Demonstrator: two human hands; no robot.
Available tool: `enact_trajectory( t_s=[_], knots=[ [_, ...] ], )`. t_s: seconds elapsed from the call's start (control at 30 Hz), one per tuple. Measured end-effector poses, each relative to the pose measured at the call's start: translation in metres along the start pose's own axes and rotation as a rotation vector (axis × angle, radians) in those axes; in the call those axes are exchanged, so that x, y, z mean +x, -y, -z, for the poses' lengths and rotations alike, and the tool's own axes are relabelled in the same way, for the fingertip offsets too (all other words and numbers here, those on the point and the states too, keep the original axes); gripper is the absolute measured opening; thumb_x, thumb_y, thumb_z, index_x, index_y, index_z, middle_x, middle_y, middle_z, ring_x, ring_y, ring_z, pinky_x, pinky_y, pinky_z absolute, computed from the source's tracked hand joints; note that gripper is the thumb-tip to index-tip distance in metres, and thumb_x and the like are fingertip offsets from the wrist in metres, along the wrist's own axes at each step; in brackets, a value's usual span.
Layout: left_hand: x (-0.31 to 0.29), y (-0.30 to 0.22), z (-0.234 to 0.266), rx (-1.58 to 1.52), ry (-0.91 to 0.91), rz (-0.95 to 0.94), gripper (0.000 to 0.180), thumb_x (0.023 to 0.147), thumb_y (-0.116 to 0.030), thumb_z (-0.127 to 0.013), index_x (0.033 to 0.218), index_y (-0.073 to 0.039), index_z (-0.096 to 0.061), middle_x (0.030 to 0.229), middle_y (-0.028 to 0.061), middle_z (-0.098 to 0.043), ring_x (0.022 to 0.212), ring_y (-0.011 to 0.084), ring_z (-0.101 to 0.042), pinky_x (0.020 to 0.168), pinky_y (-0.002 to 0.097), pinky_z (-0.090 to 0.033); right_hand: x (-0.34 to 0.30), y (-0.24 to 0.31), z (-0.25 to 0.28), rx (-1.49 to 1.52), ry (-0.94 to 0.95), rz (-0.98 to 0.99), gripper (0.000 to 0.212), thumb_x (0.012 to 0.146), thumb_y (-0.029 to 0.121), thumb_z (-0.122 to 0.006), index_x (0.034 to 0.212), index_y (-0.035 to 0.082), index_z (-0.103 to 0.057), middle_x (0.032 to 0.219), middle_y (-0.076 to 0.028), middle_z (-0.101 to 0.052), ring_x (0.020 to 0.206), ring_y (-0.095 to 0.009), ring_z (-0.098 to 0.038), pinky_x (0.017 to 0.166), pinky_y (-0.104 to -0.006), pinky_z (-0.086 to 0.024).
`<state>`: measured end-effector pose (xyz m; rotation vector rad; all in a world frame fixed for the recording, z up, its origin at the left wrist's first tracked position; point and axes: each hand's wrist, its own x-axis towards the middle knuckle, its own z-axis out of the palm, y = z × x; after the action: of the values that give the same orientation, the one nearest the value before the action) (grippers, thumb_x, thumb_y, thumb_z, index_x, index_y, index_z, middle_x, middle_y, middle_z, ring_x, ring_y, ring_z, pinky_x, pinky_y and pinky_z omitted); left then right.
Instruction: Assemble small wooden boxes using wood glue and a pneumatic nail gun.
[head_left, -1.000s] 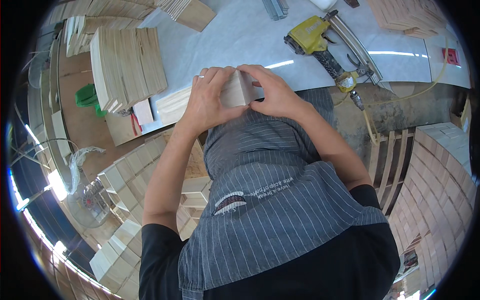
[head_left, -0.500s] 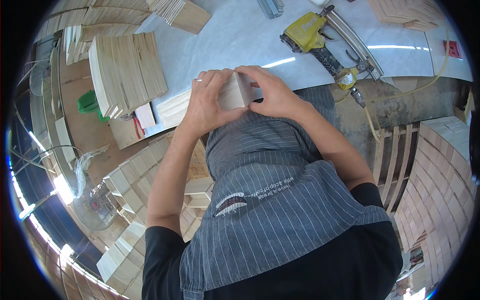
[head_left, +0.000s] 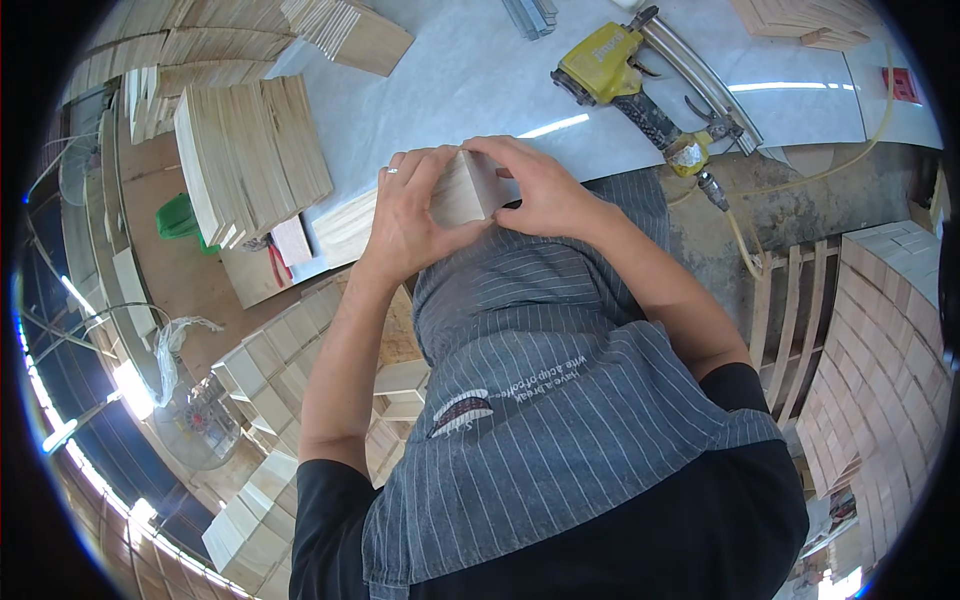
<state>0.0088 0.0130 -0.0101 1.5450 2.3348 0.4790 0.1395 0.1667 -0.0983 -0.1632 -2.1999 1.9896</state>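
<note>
Close to the table's front edge, both of my hands are closed round a small wooden box (head_left: 458, 192), of which two pale sides meeting at an upright corner show. My left hand (head_left: 408, 212) has its fingers over the far edge and its thumb along the near side. Opposite it, my right hand (head_left: 545, 188) pinches the right side between thumb and fingers. The rest of the box is hidden by the hands. A pale board (head_left: 345, 228) lies just left of my left hand. Beyond my right hand rests a yellow and black nail gun (head_left: 605, 65).
A stack of thin boards (head_left: 255, 150) stands on the left, near red-handled pliers (head_left: 276, 265). The nail gun's air hose (head_left: 745, 240) hangs over the table edge. Stacked wooden boxes (head_left: 265, 345) are at lower left, more stacked wood (head_left: 870, 360) at right. Metal strips (head_left: 530, 17) lie at the back.
Both hands keep the same hold on the box, with hardly any movement. The surroundings have shifted slightly in the picture.
</note>
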Motion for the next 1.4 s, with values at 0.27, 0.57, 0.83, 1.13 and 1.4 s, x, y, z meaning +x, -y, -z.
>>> enact_trajectory(
  t_s=[0.27, 0.57, 0.83, 1.13, 1.4],
  knots=[
    [0.002, 0.0, -0.002, -0.033, -0.007, 0.001, 0.078, 0.06, -0.029, -0.088, 0.129, -0.005, -0.059, 0.117, 0.0123, -0.062, 0.111, 0.0325, -0.057, 0.095, 0.0458, -0.042, -0.004, 0.008, 0.003, -0.106, -0.026, 0.032, 0.077, 0.071, 0.005, -0.075, 0.143, 0.008, -0.047, 0.14, -0.017, -0.053, 0.133, -0.037, -0.048, 0.111, -0.0466, -0.043],
    [-0.001, -0.001, -0.006, -0.028, -0.048, 0.021, 0.081, 0.058, -0.028, -0.088, 0.131, -0.007, -0.058, 0.12, 0.0115, -0.062, 0.112, 0.031, -0.056, 0.097, 0.0429, -0.039, -0.017, 0.022, 0.098, -1.076, -0.437, -0.511, 0.093, 0.074, 0.036, -0.087, 0.149, 0.013, -0.038, 0.12, -0.016, -0.059, 0.111, -0.042, -0.058, 0.091, -0.0539, -0.047],
    [-0.004, 0.003, -0.013, -0.106, -0.105, 0.05, 0.077, 0.058, -0.027, -0.087, 0.127, -0.008, -0.059, 0.115, 0.0097, -0.062, 0.11, 0.0277, -0.056, 0.093, 0.0402, -0.039, -0.006, 0.026, 0.133, -0.99, -0.258, -0.492, 0.065, 0.08, 0.019, -0.069, 0.14, 0.003, -0.049, 0.115, -0.03, -0.067, 0.109, -0.046, -0.064, 0.094, -0.0491, -0.051],
    [-0.008, 0.006, -0.017, -0.099, -0.106, 0.031, 0.076, 0.061, -0.032, -0.087, 0.127, -0.007, -0.059, 0.116, 0.0095, -0.061, 0.113, 0.027, -0.055, 0.096, 0.0394, -0.039, 0.008, 0.17, 0.098, -0.679, -0.038, -0.377, 0.037, 0.079, 0.015, -0.087, 0.11, -0.001, -0.072, 0.086, -0.007, -0.074, 0.072, -0.013, -0.068, 0.065, -0.03, -0.054],
    [-0.007, 0.006, -0.019, -0.088, -0.119, 0.018, 0.074, 0.06, -0.033, -0.086, 0.124, -0.007, -0.06, 0.111, 0.0086, -0.061, 0.109, 0.0266, -0.056, 0.094, 0.039, -0.04, 0.028, 0.186, 0.071, -0.858, 0.153, -0.356, 0.039, 0.076, 0.016, -0.088, 0.108, -0.001, -0.073, 0.099, -0.013, -0.077, 0.091, -0.022, -0.075, 0.082, -0.0348, -0.057]
  ],
)
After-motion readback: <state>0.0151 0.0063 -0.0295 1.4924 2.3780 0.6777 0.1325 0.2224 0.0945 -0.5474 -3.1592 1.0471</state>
